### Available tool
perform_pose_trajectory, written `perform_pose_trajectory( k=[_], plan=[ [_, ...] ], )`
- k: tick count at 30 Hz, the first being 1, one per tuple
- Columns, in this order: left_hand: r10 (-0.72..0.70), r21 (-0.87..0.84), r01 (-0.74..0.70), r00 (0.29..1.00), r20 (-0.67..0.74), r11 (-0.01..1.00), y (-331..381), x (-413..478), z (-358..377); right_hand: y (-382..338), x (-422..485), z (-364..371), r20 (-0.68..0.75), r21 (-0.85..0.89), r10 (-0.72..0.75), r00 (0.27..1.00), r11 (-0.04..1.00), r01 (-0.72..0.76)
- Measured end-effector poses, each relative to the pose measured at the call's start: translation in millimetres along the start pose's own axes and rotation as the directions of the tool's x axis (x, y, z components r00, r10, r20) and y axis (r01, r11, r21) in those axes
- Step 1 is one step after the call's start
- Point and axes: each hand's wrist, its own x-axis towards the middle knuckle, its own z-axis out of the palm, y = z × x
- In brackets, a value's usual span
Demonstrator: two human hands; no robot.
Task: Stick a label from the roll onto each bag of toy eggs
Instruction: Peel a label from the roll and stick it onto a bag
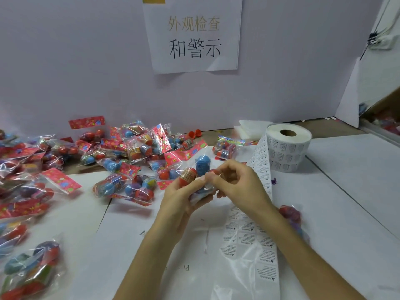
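Observation:
I hold one clear bag of toy eggs (195,169) above the table's middle, with a red egg and a blue egg showing at its top. My left hand (180,199) grips the bag from below and the left. My right hand (236,185) has its fingers curled against the bag's right side, pinching at it. The label roll (289,148) stands at the back right. Its strip of labels (255,234) runs forward under my right forearm towards the front edge.
Many bags of eggs (134,148) are heaped along the back wall and down the left side (28,269). One more bag (291,215) lies right of my right wrist. A paper sign (194,35) hangs on the wall. White sheets cover the table (346,191).

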Motion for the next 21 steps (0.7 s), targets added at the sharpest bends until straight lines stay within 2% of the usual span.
perform_pose_trajectory(
  k=[3,9,14,18,21],
  plan=[
    [-0.003,0.052,0.002,1.000,0.013,0.999,-2.4,-1.2,1.2,0.9,-1.0,-1.0,-0.004,-0.025,0.004,1.000,1.000,-0.004],
    [-0.047,-0.011,0.048,0.999,0.016,0.999,-0.3,-0.3,0.9,-2.6,2.6,-6.4,0.020,0.067,0.005,1.000,0.998,-0.006],
    [-0.063,-0.016,0.063,0.997,-0.043,0.998,-1.7,1.1,1.8,-2.0,2.8,-4.4,-0.009,0.063,0.021,1.000,0.998,-0.020],
    [-0.031,-0.051,0.029,0.999,-0.038,0.998,-4.2,1.0,-0.6,-0.8,3.2,-5.9,-0.058,-0.002,0.021,0.998,1.000,-0.021],
    [0.004,0.000,-0.004,1.000,-0.029,1.000,-6.3,1.6,-1.9,0.8,1.6,-6.9,-0.080,-0.092,0.003,0.997,0.996,-0.011]
  ],
)
